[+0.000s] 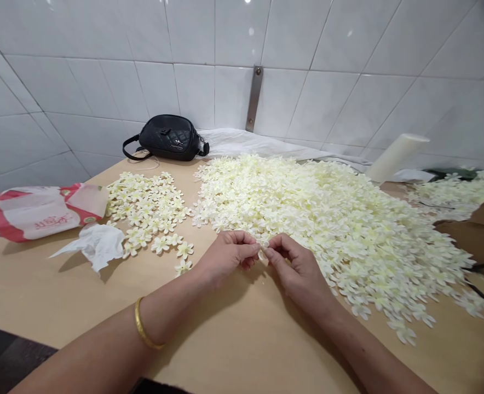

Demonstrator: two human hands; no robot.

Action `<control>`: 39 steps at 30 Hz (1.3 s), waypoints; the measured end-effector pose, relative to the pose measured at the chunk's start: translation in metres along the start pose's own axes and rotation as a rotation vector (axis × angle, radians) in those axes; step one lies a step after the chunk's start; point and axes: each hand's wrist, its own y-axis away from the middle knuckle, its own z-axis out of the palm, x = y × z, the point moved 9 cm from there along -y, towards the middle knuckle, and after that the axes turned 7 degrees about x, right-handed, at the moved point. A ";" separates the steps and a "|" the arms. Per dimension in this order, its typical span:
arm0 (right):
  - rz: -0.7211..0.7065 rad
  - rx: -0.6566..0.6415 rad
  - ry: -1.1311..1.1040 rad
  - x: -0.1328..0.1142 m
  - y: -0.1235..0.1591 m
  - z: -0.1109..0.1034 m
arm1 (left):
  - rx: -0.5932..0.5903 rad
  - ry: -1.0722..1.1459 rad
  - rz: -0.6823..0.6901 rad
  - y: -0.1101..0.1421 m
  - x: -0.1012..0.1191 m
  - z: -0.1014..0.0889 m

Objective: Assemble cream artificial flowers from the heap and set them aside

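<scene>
Near the middle of the table, my left hand (pixel 234 251) and my right hand (pixel 293 262) meet with fingertips pinched. Between them is a small white artificial flower (pixel 262 251), mostly covered by the fingers. Both hands are closed on it from opposite sides. Just behind and to the right spreads a large heap of pale cream artificial flowers (pixel 307 202). Left of my hands lies a smaller group of similar flowers (pixel 147 205), with a few loose ones at its near end. Those show darker dots at their centres.
A red and white tissue pack (pixel 40 210) and a crumpled tissue (pixel 96 246) lie at the left. At the back stands a black bag (pixel 170 137) by the tiled wall. A white roll (pixel 396 158) leans behind the heap, and torn cardboard (pixel 478 235) is at the right.
</scene>
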 end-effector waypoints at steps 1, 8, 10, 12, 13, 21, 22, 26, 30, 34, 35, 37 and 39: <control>-0.047 0.058 0.052 -0.004 0.000 -0.005 | 0.020 0.000 -0.004 0.000 0.000 -0.001; -0.274 0.114 0.159 -0.027 0.008 -0.006 | 0.020 -0.014 0.058 0.000 0.001 0.001; -0.232 0.090 0.144 -0.024 0.007 -0.004 | -0.001 -0.035 0.064 0.002 0.002 0.003; -0.201 0.077 0.134 -0.022 0.006 -0.004 | -0.006 -0.087 0.077 0.003 0.004 0.005; -0.195 0.069 0.133 -0.021 0.006 -0.004 | -0.005 -0.121 0.092 0.004 0.005 0.005; -0.253 0.011 0.201 -0.021 0.009 0.001 | -0.049 -0.340 0.265 0.007 0.010 0.011; -0.270 0.010 0.217 -0.022 0.010 0.002 | -0.049 -0.342 0.265 0.007 0.010 0.011; -0.292 0.028 0.256 -0.024 0.011 0.002 | -0.030 -0.217 0.170 0.007 0.007 0.009; -0.264 0.018 0.242 -0.022 0.009 0.002 | -0.002 -0.121 0.062 0.006 0.002 0.008; -0.237 -0.002 0.164 -0.021 0.007 0.002 | 0.013 -0.123 0.051 0.005 0.003 0.006; -0.238 -0.008 0.146 -0.022 0.007 0.003 | 0.017 -0.138 0.063 0.005 0.004 0.006; -0.242 -0.022 0.127 -0.022 0.007 0.004 | 0.011 -0.172 0.103 0.006 0.007 0.006; -0.236 -0.035 0.127 -0.021 0.007 0.005 | -0.014 -0.203 0.146 0.007 0.009 0.008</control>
